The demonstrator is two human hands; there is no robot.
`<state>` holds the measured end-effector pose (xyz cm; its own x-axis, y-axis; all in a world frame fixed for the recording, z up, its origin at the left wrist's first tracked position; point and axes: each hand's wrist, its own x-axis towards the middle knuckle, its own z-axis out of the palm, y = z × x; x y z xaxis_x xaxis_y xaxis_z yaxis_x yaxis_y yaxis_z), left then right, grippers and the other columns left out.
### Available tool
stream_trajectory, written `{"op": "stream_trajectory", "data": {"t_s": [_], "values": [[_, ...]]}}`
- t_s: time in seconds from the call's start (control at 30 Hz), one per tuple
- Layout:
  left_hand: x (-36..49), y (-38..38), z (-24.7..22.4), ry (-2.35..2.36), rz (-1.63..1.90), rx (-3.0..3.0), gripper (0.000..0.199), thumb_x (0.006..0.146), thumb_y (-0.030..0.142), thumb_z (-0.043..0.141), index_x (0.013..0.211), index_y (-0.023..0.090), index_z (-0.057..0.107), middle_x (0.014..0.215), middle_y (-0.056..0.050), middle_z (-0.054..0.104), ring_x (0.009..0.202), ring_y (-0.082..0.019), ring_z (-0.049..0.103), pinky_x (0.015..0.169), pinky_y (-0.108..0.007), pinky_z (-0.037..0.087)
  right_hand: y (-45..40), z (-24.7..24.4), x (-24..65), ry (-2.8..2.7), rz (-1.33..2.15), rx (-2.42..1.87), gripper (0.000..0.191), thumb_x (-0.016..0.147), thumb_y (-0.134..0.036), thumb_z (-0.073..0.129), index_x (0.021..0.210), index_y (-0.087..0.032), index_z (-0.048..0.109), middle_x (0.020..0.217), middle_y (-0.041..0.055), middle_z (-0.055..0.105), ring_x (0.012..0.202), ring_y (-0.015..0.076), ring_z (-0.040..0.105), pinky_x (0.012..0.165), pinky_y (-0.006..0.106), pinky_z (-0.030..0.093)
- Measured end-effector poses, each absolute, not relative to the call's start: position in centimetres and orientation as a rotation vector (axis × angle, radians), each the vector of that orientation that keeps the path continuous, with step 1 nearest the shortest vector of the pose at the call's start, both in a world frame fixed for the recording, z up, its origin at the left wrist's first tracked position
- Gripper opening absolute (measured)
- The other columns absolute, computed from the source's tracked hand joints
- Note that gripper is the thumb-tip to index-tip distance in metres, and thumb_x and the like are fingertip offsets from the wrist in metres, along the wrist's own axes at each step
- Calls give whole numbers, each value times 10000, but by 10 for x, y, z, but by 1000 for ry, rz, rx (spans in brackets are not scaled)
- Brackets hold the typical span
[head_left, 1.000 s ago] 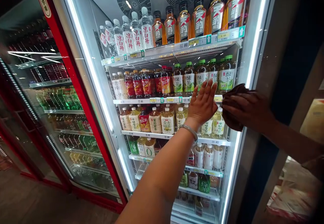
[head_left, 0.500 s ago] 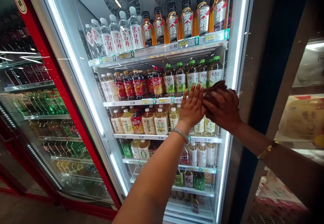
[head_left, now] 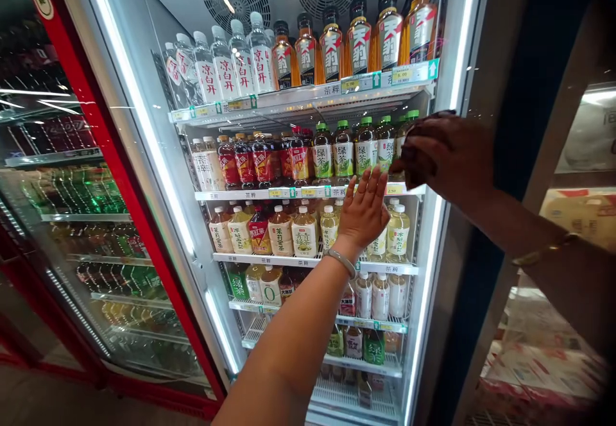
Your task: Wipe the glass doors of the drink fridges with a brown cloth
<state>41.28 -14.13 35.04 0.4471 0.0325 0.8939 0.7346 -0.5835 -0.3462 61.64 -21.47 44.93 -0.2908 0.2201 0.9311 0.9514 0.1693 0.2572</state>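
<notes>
Cloth: dark, bunched dark cloth (head_left: 412, 172), in the right hand (head_left: 445, 156); located before the right end of the second shelf (head_left: 235, 195) of a drinks cooler (head_left: 118, 124), just above that shelf's front edge. Hand and cloth blurred.

Change: half a second ago the cloth lies against the left fingers; now right hand and cloth stand higher and nearer the cooler's right edge, partly covering the last of the green-capped bottles (head_left: 322, 153). Judged meaning: the cloth is over a different part of the glass front (head_left: 269, 115); contact there cannot be told.

Orientation: visible portion points down and left from the knuckles; long axis not readable, most being behind the fingers.

Right fingers: bent, closed around the cloth. Gold bracelet (head_left: 548, 251) at the wrist.

Left hand (head_left: 364, 214): no cloth held; palm apparently flat to the glass front, fingers straight, slightly parted, pointing upward, tips just above the second shelf's front edge. Grey bangle (head_left: 341, 262) at the wrist.
</notes>
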Motion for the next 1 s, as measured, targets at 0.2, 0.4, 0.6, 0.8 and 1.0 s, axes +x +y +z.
{"op": "stream_trajectory", "data": {"t_s": [0.2, 0.4, 0.6, 0.8, 1.0], "values": [[408, -138, 348, -573, -1225, -1914, 722, 1026, 272, 403, 1679, 46, 196, 1762, -127, 219, 1659, -246, 28, 1391, -481, 103, -198, 363, 581, -1359, -1407, -1051, 229, 972, -376, 643, 1184, -331, 717, 1375, 73, 654, 1352, 306, 502, 1070, 509, 393], [407, -137, 343, -546, -1276, -1937, 790, 1016, 268, 437, 1701, 83, 89, 1764, -131, 198, 1663, -250, 59, 1380, -504, 137, -220, 321, 621, -1805, -1544, -725, 334, 921, -186, 721, 1140, -437, 710, 1269, -72, 710, 1276, 154, 572, 1123, 378, 399], [411, -136, 343, -569, -1274, -1920, 781, 1005, 260, 448, 1700, 96, 130, 1756, -113, 247, 1662, -248, 115, 1382, -500, 130, -186, 390, 590, -1262, -1368, -995, 388, 944, -374, 699, 1324, -307, 662, 1448, 121, 583, 1425, 338, 462, 1127, 543, 360], [407, -137, 341, -555, -1249, -1935, 811, 997, 423, 500, 1671, 48, 247, 1739, -173, 295, 1666, -268, 101, 1376, -490, 111, -186, 324, 568, -1325, -1439, -893, 440, 900, -288, 732, 1325, -313, 624, 1445, 107, 573, 1428, 302, 483, 1174, 517, 391], [406, -141, 336, -568, -1182, -1970, 852, 986, 618, 545, 1668, 159, 322, 1765, -180, 226, 1664, -331, 81, 1357, -540, 145, -203, 329, 629, -1619, -1521, -828, 384, 899, -326, 765, 1268, -376, 672, 1383, 44, 631, 1376, 266, 530, 1156, 485, 397]]}}
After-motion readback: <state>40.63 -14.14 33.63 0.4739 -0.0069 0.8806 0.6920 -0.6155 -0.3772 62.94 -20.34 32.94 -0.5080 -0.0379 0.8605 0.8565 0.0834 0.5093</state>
